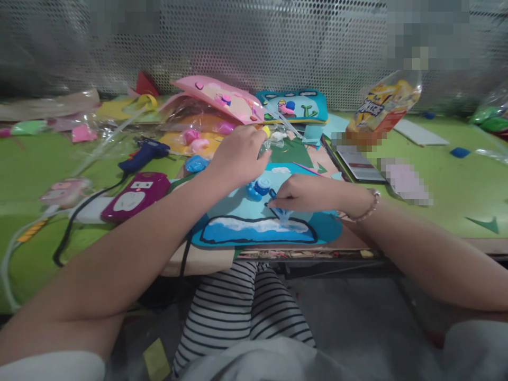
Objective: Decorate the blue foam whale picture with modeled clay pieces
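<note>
A blue craft board (262, 206) lies in front of me, with a white-topped, dark-outlined blue strip along its near edge. On its middle sits a blue clay snail-like figure (261, 187) with a spiral. My right hand (304, 193) is closed in a pinch just right of the figure, low over the board. A translucent light-blue bit (282, 214) shows under its fingers; what they grip is unclear. My left hand (243, 154) reaches beyond the figure, fingers curled down beside clear plastic wrapping (279, 137) and a yellow bit (266, 131). Its fingertips are partly hidden.
Behind stand a pink decorated board (222, 98) and a teal decorated board (293, 106). To the left are a blue glue gun (145, 155), a magenta power socket (137, 197) and cables. A phone (361, 165) and a snack bag (381, 108) are at the right.
</note>
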Demonstrator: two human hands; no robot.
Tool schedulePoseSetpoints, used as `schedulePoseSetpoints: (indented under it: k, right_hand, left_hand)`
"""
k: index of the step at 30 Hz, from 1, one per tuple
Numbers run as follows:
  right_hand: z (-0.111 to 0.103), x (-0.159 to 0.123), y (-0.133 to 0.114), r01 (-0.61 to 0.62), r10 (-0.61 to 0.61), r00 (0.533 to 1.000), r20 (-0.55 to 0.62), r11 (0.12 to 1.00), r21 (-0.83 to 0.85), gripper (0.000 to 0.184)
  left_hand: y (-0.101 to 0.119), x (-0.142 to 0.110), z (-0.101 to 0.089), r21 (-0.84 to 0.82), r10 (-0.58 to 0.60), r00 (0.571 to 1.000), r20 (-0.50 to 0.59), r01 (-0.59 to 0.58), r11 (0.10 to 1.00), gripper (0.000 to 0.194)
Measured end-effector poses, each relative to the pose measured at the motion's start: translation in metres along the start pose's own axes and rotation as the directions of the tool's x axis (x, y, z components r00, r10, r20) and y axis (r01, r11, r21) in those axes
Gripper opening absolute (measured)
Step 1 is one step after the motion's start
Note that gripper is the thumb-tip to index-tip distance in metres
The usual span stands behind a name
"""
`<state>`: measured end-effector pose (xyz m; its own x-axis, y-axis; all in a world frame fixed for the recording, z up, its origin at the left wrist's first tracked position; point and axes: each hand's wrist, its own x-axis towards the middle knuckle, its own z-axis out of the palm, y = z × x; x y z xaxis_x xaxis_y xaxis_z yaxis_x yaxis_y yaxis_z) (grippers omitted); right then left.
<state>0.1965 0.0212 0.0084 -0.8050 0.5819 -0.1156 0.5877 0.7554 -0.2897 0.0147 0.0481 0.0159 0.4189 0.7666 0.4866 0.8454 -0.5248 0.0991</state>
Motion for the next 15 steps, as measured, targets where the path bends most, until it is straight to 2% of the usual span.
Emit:
schedulePoseSetpoints:
  k: [6,15]
  right_hand:
    - [0.0021,0.0001,-0.0021,0.017,-0.02,0.999,-0.041,0.997,-0.079,0.048]
    - [0.0034,-0.0006,-0.0051,0.019,-0.019,1.0,-0.005,0.994,-0.103,0.05]
  left_hand:
    - [0.001,0.0005,-0.0026,-0.009,0.013,1.0,-0.009,-0.013,1.0,0.03]
    - [-0.0007,0.0008,-0.0029,0.0,0.047,0.997,-0.055,-0.047,0.999,0.028]
